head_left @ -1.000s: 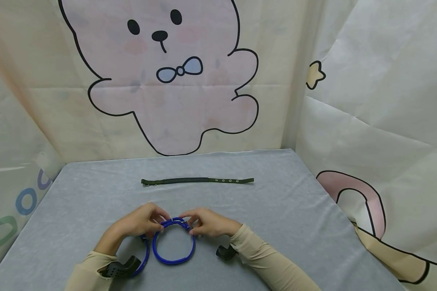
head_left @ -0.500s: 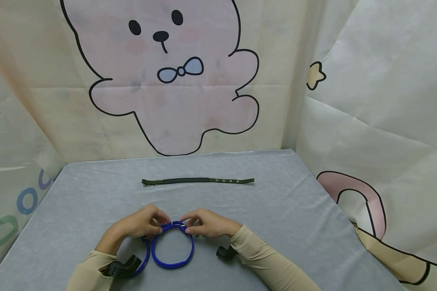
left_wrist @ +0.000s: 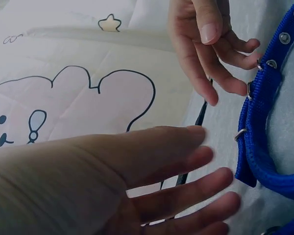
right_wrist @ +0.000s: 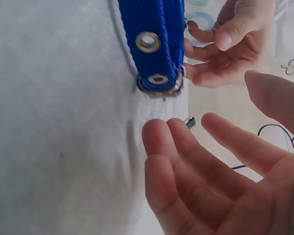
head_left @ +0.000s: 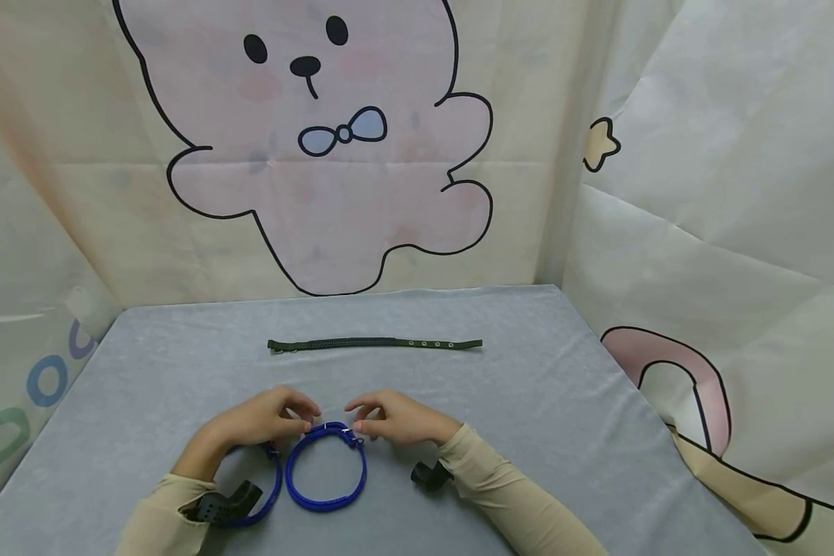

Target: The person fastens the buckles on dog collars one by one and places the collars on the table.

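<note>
A blue collar [head_left: 327, 506], buckled into a ring, stands on the grey cloth with its metal buckle on the far side. My left hand [head_left: 260, 417] is just left of that buckle, its fingers loosely bent and nothing between them. To the right hovers my right hand [head_left: 405, 421], also relaxed and holding nothing. In the left wrist view, a gap separates the left fingers from the blue collar [left_wrist: 259, 156]. The right wrist view shows the strap's eyelets [right_wrist: 148, 42] beyond the right fingers. A second blue collar [head_left: 276, 488] lies partly hidden under my left wrist.
A dark green collar [head_left: 361, 342] with eyelets lies stretched out flat farther back on the table [head_left: 528, 371]. Printed curtains [head_left: 403, 208] enclose the back and sides. A black wrist device [head_left: 431, 476] hangs at the right cuff.
Both hands have let go of the blue collar near its buckle and drawn slightly apart and upward. The collar itself has shifted a little to the left and nearer.
</note>
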### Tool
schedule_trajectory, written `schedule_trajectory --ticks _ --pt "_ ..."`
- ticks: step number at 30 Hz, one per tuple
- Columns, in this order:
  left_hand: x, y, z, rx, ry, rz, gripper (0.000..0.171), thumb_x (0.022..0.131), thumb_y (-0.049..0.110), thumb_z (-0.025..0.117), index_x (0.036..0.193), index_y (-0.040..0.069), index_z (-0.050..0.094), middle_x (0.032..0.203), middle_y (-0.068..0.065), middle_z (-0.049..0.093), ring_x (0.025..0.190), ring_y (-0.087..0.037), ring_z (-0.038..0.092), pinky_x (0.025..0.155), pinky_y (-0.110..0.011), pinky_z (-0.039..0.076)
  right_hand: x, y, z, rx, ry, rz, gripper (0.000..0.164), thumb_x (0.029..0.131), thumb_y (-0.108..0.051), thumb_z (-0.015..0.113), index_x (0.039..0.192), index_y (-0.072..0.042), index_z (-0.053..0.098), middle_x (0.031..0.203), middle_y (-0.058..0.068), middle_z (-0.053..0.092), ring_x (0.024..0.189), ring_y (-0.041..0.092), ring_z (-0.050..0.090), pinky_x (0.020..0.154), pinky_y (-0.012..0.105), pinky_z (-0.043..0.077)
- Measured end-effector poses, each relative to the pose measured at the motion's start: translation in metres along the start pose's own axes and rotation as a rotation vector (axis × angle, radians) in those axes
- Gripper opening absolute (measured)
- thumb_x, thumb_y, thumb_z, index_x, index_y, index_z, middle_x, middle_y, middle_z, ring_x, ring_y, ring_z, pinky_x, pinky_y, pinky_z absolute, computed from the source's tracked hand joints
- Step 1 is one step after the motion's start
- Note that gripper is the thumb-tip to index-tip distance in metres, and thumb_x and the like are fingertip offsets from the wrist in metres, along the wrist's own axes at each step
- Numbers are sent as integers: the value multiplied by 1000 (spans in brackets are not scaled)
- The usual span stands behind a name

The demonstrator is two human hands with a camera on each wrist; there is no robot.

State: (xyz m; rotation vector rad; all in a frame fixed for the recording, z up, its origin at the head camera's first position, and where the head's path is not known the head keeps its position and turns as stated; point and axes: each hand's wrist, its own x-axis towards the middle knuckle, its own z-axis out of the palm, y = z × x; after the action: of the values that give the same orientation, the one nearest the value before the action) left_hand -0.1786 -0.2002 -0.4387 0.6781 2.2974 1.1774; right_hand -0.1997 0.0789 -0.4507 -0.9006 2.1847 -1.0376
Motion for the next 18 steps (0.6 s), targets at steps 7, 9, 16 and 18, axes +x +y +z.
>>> schedule_trajectory --ticks 7,9,16,18 --pt "4 3 -10 25 161 -13 42 104 23 58 132 -7 60 115 -25 71 89 -24 69 66 -31 55 0 -1 -12 -19 103 -41 39 105 -22 56 140 -4 58 126 18 68 94 28 71 70 22 52" --pt "5 4 -13 15 214 -20 43 104 25 59 134 -6 59 117 -25 70 90 -25 68 66 -31 55 0 0 -15 -29 142 -53 39 105 -22 56 139 -3 59 126 19 68 98 30 71 74 23 52" --pt "8 4 -23 -51 405 -58 41 106 25 54 138 -1 57 130 -26 64 105 -28 65 75 -33 58 0 13 -27 -18 290 -45 39 105 -24 56 137 -3 59 132 19 65 114 32 65 88 33 55" --pt "8 2 -26 -91 451 -77 43 107 28 52 140 0 56 135 -27 61 113 -32 63 80 -36 59 -1 18 -32 -10 335 -34 39 105 -24 56 137 -3 59 135 19 64 117 33 64 90 37 56"
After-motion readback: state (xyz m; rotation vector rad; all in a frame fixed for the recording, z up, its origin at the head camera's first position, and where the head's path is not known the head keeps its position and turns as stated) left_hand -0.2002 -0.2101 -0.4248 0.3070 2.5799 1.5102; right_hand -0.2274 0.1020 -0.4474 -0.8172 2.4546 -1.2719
